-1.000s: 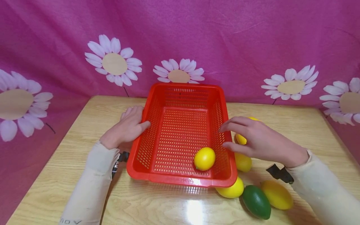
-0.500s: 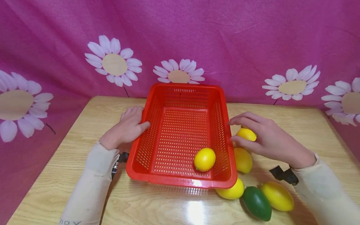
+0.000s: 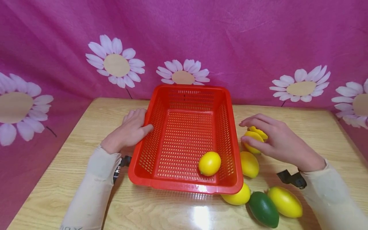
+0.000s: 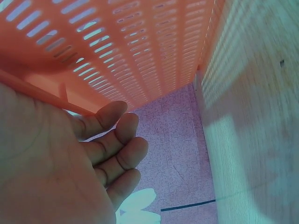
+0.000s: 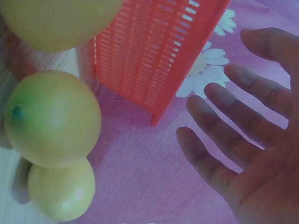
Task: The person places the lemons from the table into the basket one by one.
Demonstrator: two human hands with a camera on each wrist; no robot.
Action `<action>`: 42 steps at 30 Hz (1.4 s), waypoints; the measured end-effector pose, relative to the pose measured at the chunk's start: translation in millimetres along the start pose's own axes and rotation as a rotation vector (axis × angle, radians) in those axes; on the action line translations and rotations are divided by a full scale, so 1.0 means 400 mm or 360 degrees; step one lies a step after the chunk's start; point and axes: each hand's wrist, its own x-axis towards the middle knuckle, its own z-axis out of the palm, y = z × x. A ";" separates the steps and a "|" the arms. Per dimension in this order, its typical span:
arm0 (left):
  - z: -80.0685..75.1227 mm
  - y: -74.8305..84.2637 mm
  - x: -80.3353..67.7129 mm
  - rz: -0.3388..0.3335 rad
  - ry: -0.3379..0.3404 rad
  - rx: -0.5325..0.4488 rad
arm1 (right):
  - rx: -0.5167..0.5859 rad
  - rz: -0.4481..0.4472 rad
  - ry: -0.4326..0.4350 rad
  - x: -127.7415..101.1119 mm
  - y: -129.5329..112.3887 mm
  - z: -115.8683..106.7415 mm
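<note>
A red plastic basket [image 3: 187,143] with slotted walls stands mid-table, one lemon [image 3: 209,163] lying near its front right corner. My left hand [image 3: 126,129] holds its left rim, thumb over the edge and fingers outside; the left wrist view shows those fingers [image 4: 126,156] bent beside the slotted wall. Over on the right, my right hand [image 3: 274,139] hovers above a lemon [image 3: 253,142], its spread fingers holding nothing. Another yellow fruit partly shows behind that hand. In the right wrist view the palm and loose fingers [image 5: 233,109] stand apart from the yellow fruits [image 5: 53,119].
Along the basket's right side lie a yellow fruit [image 3: 249,164] and a lemon [image 3: 238,195] partly hidden by the rim. A green oval fruit [image 3: 264,209] and a longer yellow one [image 3: 285,202] are at front right. A pink flowered cloth [image 3: 238,48] hangs behind the wooden table [image 3: 304,127].
My right hand has moved right, from over the basket's right rim to above the lemons beside it. My left hand stays at the left rim, and the lemon inside the basket stays put.
</note>
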 end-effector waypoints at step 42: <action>0.001 0.000 -0.001 0.0010 0.0016 -0.0029 | -0.0082 0.0229 -0.0320 -0.016 0.054 0.032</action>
